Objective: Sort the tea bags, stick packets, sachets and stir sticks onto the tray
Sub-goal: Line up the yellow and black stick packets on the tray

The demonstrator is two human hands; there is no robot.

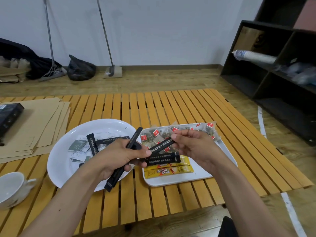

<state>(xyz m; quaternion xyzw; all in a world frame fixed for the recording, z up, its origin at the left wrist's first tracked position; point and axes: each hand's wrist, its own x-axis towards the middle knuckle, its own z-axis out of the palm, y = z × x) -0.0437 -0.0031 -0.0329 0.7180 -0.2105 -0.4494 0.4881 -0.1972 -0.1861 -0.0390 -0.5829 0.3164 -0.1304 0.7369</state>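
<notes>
My left hand (119, 155) grips a bundle of black stick packets (116, 175) over the rim of a round white plate (58, 161). My right hand (193, 147) pinches one end of a single black stick packet (161, 146); its other end touches my left thumb. This happens above a white rectangular tray (193, 177). On the tray lie two black stick packets (162, 159), yellow Nescafe stick packets (169, 171) and, at its far side, several tea bags (172, 132) with red tags. More black sticks (91, 142) and grey-white sachets (77, 145) lie in the plate.
The slatted yellow table (153, 106) carries brown paper sheets (39, 127) and a black box (8, 115) at the left. A white cup on a saucer (12, 187) stands at the near left. A dark shelf unit (273, 69) stands on the right.
</notes>
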